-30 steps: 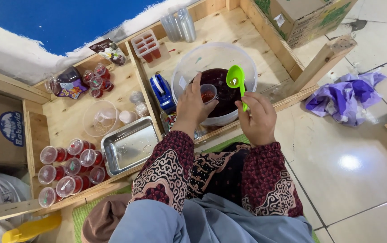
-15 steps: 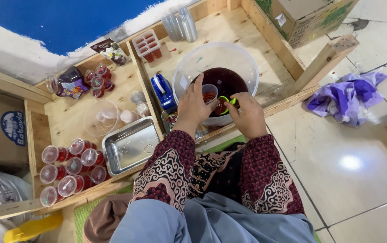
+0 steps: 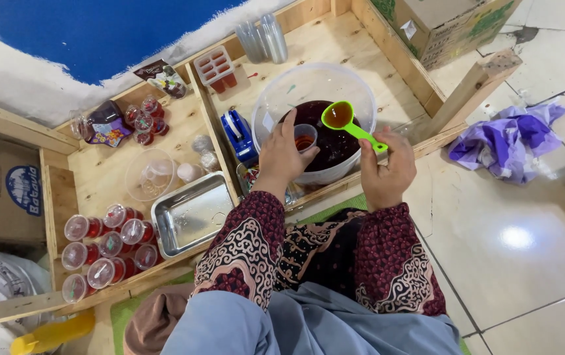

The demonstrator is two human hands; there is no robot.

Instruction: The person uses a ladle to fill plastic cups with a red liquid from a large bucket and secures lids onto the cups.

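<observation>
Right hand [image 3: 387, 172] grip closed on green scoop [image 3: 348, 123] handle; bowl of scoop now lifted out of liquid, level, filled with dark red liquid, where half a second ago it dipped low in big bowl. Left hand [image 3: 281, 156] pinches small clear cup [image 3: 305, 137], tilted over near rim of clear plastic bowl [image 3: 276, 98], little red liquid inside. Judgement: scoop loaded, ready for pour into cup. Bowl sits in right compartment of wooden tray [image 3: 387, 59]; sealed red cups [image 3: 108, 243] at left near corner, beside metal pan [image 3: 193, 213].

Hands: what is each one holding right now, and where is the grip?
Left hand holds a small cup by its side; right hand holds a green scoop by the handle's end.
</observation>
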